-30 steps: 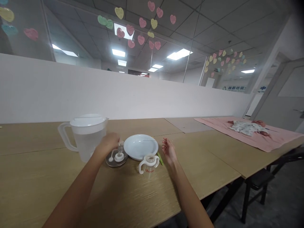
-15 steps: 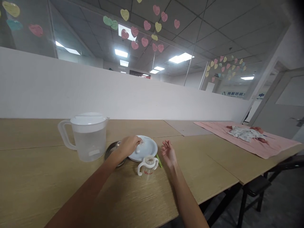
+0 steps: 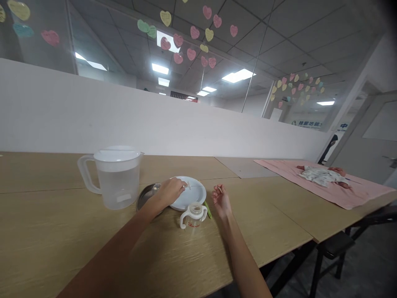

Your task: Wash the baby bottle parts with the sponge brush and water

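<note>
My left hand (image 3: 171, 192) reaches over the left side of a white plate (image 3: 195, 198), its fingers pinched on a small translucent piece (image 3: 187, 185) whose kind I cannot make out. Partly under that wrist sits a round metal bowl (image 3: 143, 199) with something clear inside. In front of the plate stands a clear baby bottle (image 3: 194, 217) with two white handles, its mouth uncovered. Right of the plate, my right hand (image 3: 221, 201) is raised palm up with the fingers curled in. Whether it holds anything is too small to see. A green stick-like item (image 3: 208, 210) lies beside the plate.
A lidded plastic jug (image 3: 118, 182) of clear liquid stands at the left on the wooden table (image 3: 173, 256). At the far right a baby doll in a patterned outfit (image 3: 322, 176) lies on a pink cloth (image 3: 288, 182). A black stool (image 3: 336, 244) is beside the table.
My left hand has turned slightly and drawn a little left, lifting the small piece toward the plate's far side. The right hand's fingers have curled in more.
</note>
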Available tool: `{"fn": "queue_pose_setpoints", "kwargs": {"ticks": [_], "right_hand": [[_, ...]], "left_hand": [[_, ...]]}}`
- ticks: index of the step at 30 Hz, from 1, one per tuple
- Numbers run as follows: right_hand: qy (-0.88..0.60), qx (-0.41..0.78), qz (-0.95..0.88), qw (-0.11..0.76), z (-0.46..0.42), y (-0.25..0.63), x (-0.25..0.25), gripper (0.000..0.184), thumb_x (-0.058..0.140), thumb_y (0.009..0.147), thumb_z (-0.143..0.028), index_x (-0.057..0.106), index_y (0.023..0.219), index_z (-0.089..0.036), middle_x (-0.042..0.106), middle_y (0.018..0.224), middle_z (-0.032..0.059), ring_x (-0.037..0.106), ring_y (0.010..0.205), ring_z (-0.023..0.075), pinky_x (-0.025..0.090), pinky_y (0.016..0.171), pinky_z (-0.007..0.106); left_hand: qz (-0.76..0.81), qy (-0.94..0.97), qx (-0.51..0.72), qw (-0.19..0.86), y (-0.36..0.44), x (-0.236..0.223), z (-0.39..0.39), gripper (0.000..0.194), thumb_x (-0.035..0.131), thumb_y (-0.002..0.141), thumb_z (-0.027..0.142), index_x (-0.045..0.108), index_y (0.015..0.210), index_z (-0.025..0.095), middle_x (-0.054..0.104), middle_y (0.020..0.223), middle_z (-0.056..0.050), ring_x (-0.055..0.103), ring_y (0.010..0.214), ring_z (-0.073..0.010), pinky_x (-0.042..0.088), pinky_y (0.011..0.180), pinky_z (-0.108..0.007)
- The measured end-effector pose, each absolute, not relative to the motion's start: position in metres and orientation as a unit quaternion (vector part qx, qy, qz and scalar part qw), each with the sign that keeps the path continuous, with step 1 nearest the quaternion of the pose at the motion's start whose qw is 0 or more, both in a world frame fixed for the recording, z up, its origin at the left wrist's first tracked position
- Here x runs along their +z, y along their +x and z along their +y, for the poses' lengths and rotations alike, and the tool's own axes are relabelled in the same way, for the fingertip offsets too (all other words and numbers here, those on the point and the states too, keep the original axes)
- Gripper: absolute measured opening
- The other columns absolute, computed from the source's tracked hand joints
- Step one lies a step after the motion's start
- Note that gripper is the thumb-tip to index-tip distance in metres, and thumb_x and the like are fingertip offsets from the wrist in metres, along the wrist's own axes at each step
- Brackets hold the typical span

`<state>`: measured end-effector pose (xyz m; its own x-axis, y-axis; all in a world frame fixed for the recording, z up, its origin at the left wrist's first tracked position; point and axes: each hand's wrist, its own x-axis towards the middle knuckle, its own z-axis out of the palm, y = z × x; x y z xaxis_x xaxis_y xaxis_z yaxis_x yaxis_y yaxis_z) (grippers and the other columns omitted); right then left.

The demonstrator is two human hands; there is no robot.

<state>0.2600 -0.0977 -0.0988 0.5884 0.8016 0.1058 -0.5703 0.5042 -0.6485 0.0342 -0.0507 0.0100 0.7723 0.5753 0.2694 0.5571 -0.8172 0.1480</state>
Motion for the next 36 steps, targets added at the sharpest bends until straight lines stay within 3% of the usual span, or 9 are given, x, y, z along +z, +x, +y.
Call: {"fn": "queue_pose_setpoints", "kwargs": {"ticks": [11,24,36], "right_hand": [[-0.318,0.391,-0.232,0.832,-0.101,0.251,-0.092,0.021,0.067,0.074,-0.038,0.056,0.077,-0.021,0.062,0.067,-0.0057,0.052,0.049,0.0047,0.038,0.039,0.014],[-0.328,0.390,-0.255,0.822,-0.102,0.246,-0.087,0.024,0.068,0.074,-0.041,0.058,0.075,-0.019,0.062,0.063,-0.0039,0.053,0.047,0.0063,0.036,0.038,0.015],[-0.338,0.375,-0.311,0.805,-0.094,0.239,-0.090,0.031,0.074,0.068,-0.044,0.067,0.076,-0.015,0.068,0.070,0.0034,0.059,0.058,0.0101,0.045,0.049,0.020]], "left_hand": [[0.300,0.943,0.145,0.006,0.037,0.003,-0.046,0.030,0.040,0.091,0.022,0.067,0.102,0.020,0.068,0.098,-0.009,0.061,0.094,-0.0205,0.043,0.081,-0.028],[0.287,0.943,0.126,-0.109,0.043,0.005,-0.049,0.027,0.044,0.091,0.021,0.070,0.095,0.017,0.071,0.090,-0.012,0.063,0.089,-0.0233,0.040,0.078,-0.032],[0.225,0.944,0.155,-0.187,0.052,-0.006,-0.049,0.023,0.045,0.089,0.015,0.068,0.092,0.016,0.069,0.086,-0.010,0.060,0.088,-0.0222,0.038,0.075,-0.032]]}}
